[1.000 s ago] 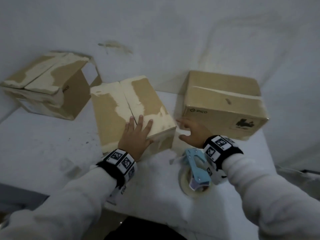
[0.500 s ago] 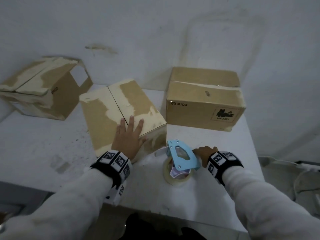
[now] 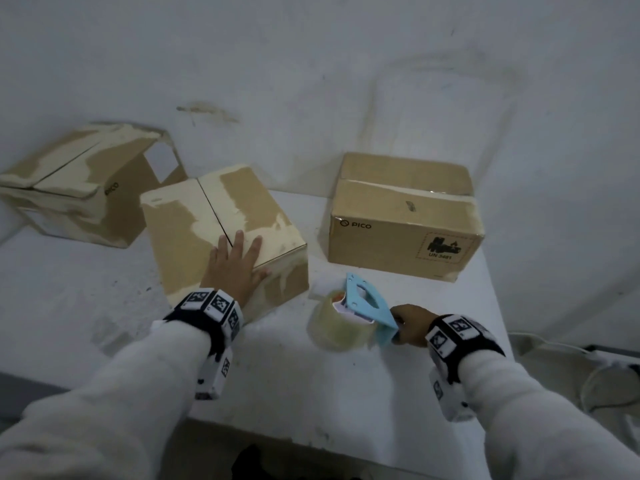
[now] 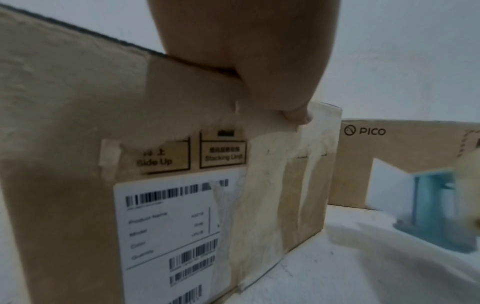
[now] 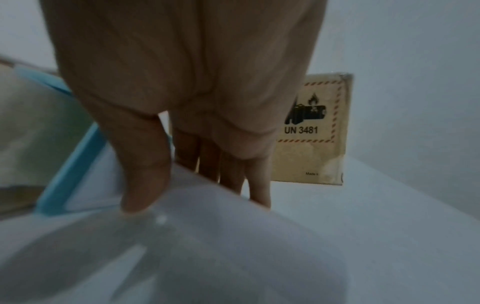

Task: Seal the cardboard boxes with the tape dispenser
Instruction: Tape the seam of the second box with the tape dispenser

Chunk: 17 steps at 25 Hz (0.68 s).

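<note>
My left hand (image 3: 239,263) lies flat on the near end of the middle cardboard box (image 3: 194,237), beside its unsealed centre seam, with the thumb (image 4: 285,86) hooked over the front edge. That box's front face (image 4: 78,144) carries a barcode label and old tape scraps. My right hand (image 3: 405,325) grips the rear handle of the blue tape dispenser (image 3: 365,301), which stands on the table with its clear tape roll (image 3: 337,329). In the right wrist view my thumb (image 5: 145,174) and fingers pinch the pale handle beside the blue frame (image 5: 78,144).
A taped PICO box (image 3: 405,220) stands at the back right, with its UN 3481 mark (image 5: 311,123) visible. A worn box (image 3: 69,195) sits at the far left against the wall. The white table (image 3: 346,393) ends close on the right and near sides.
My right hand drew back from beside the right box to the dispenser and took hold of its handle. The dispenser has shifted slightly. My left hand stayed on the middle box.
</note>
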{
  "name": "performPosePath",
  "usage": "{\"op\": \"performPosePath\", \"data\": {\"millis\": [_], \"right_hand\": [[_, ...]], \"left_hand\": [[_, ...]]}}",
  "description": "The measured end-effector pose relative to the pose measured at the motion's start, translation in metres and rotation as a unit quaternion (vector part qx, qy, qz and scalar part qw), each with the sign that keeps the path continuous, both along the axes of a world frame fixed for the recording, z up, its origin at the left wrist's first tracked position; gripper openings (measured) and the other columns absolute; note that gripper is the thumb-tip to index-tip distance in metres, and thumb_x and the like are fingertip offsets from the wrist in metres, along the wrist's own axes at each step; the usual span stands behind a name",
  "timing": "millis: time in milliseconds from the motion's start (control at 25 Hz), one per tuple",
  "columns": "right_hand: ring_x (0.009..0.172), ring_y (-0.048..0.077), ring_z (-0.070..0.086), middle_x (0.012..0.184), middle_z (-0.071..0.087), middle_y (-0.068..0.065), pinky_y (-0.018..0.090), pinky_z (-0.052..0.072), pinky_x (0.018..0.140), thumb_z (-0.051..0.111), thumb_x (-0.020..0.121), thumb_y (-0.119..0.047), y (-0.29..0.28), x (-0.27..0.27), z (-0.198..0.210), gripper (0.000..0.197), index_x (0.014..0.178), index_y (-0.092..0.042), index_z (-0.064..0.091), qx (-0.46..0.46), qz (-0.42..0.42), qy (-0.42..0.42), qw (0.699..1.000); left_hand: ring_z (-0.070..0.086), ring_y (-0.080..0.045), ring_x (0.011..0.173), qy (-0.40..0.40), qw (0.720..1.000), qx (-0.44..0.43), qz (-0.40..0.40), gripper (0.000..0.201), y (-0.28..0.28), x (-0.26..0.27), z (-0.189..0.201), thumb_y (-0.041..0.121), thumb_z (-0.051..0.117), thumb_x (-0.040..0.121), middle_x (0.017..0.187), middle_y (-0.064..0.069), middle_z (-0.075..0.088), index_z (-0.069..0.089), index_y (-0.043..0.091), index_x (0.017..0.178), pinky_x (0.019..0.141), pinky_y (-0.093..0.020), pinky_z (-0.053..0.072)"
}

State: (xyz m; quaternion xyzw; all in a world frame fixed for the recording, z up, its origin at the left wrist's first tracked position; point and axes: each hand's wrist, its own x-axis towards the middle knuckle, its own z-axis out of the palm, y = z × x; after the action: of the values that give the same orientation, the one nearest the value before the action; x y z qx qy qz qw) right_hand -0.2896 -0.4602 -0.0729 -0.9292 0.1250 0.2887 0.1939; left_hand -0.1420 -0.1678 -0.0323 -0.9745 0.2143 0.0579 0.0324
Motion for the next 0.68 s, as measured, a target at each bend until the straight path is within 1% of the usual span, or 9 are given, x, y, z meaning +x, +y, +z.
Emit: {"op": "performPosePath", "data": {"millis": [160, 200, 280, 360, 480, 560, 600, 640, 680], "right_hand": [[0.109, 0.025, 0.057, 0.116, 0.063, 0.008, 0.039, 0.044, 0.096, 0.067, 0.072, -0.004, 0.002, 0.001, 0.042, 0.045, 0.115, -0.015, 0.058, 0.202, -0.054, -0.082, 0.975], [0.103, 0.021, 0.058, 0.109, 0.063, 0.004, 0.038, 0.045, 0.093, 0.067, 0.071, -0.003, 0.010, 0.004, 0.057, 0.044, 0.112, -0.017, 0.057, 0.245, -0.072, -0.118, 0.960], [0.088, 0.015, 0.058, 0.092, 0.061, 0.000, 0.030, 0.046, 0.082, 0.065, 0.067, -0.001, 0.031, 0.015, 0.091, 0.038, 0.101, -0.016, 0.058, 0.312, -0.135, -0.194, 0.920], [0.068, 0.011, 0.058, 0.074, 0.058, 0.002, 0.022, 0.047, 0.065, 0.054, 0.055, -0.002, 0.055, 0.034, 0.119, 0.029, 0.082, -0.011, 0.059, 0.404, -0.186, -0.217, 0.869], [0.061, 0.019, 0.051, 0.066, 0.054, 0.005, 0.031, 0.043, 0.060, 0.055, 0.054, -0.002, 0.086, 0.065, 0.141, 0.024, 0.078, -0.008, 0.056, 0.474, -0.203, -0.216, 0.829], [0.053, 0.020, 0.047, 0.061, 0.051, 0.007, 0.031, 0.039, 0.055, 0.065, 0.060, -0.009, 0.107, 0.090, 0.151, 0.021, 0.079, -0.010, 0.056, 0.495, -0.212, -0.236, 0.809], [0.049, 0.019, 0.045, 0.059, 0.049, 0.007, 0.030, 0.037, 0.052, 0.068, 0.063, -0.015, 0.117, 0.099, 0.155, 0.019, 0.079, -0.012, 0.057, 0.505, -0.221, -0.246, 0.797], [0.045, 0.017, 0.043, 0.058, 0.047, 0.006, 0.029, 0.036, 0.050, 0.070, 0.066, -0.020, 0.128, 0.110, 0.160, 0.019, 0.080, -0.014, 0.058, 0.509, -0.226, -0.254, 0.790], [0.044, 0.016, 0.042, 0.057, 0.045, 0.006, 0.027, 0.034, 0.048, 0.071, 0.070, -0.021, 0.135, 0.120, 0.162, 0.020, 0.083, -0.014, 0.058, 0.513, -0.228, -0.262, 0.785]], "left_hand": [[0.000, -0.040, 0.145, 0.024, 1.000, -0.005, 0.011, 0.067, -0.002, 0.009, 0.006, 0.054, 0.023, 0.096, 0.159, -0.012, -0.004, -0.001, 0.024, 0.150, 0.118, -0.049, 0.009], [-0.001, -0.041, 0.144, 0.039, 0.999, -0.008, 0.015, 0.067, -0.005, 0.010, 0.008, 0.053, 0.024, 0.096, 0.159, -0.013, -0.005, -0.001, 0.024, 0.151, 0.118, -0.049, 0.008], [-0.001, -0.042, 0.144, 0.066, 0.998, 0.001, 0.014, 0.067, -0.010, 0.010, 0.013, 0.048, 0.029, 0.097, 0.158, -0.014, -0.006, -0.002, 0.022, 0.151, 0.118, -0.049, 0.010], [0.000, -0.041, 0.144, 0.088, 0.996, 0.019, -0.007, 0.067, -0.009, 0.012, 0.023, 0.042, 0.033, 0.098, 0.158, -0.014, -0.007, -0.002, 0.021, 0.151, 0.118, -0.048, 0.014], [0.009, -0.035, 0.145, 0.164, 0.983, 0.037, -0.067, 0.063, -0.001, 0.021, 0.047, 0.038, 0.035, 0.097, 0.159, -0.010, -0.003, 0.006, 0.022, 0.151, 0.117, -0.043, 0.020], [0.024, -0.028, 0.142, 0.214, 0.974, -0.037, -0.065, 0.052, 0.011, 0.039, 0.064, 0.038, 0.035, 0.098, 0.158, -0.006, 0.016, 0.027, 0.022, 0.147, 0.115, -0.039, 0.025], [0.036, -0.026, 0.136, 0.235, 0.964, -0.122, -0.031, 0.047, 0.017, 0.047, 0.072, 0.039, 0.035, 0.098, 0.153, -0.005, 0.030, 0.039, 0.022, 0.142, 0.112, -0.038, 0.031], [0.049, -0.025, 0.124, 0.251, 0.939, -0.235, 0.021, 0.045, 0.025, 0.059, 0.080, 0.042, 0.035, 0.098, 0.145, -0.007, 0.044, 0.049, 0.019, 0.134, 0.103, -0.037, 0.039], [0.058, -0.024, 0.109, 0.272, 0.893, -0.349, 0.080, 0.048, 0.032, 0.068, 0.089, 0.046, 0.035, 0.097, 0.134, -0.009, 0.056, 0.055, 0.014, 0.127, 0.091, -0.035, 0.045]]}}
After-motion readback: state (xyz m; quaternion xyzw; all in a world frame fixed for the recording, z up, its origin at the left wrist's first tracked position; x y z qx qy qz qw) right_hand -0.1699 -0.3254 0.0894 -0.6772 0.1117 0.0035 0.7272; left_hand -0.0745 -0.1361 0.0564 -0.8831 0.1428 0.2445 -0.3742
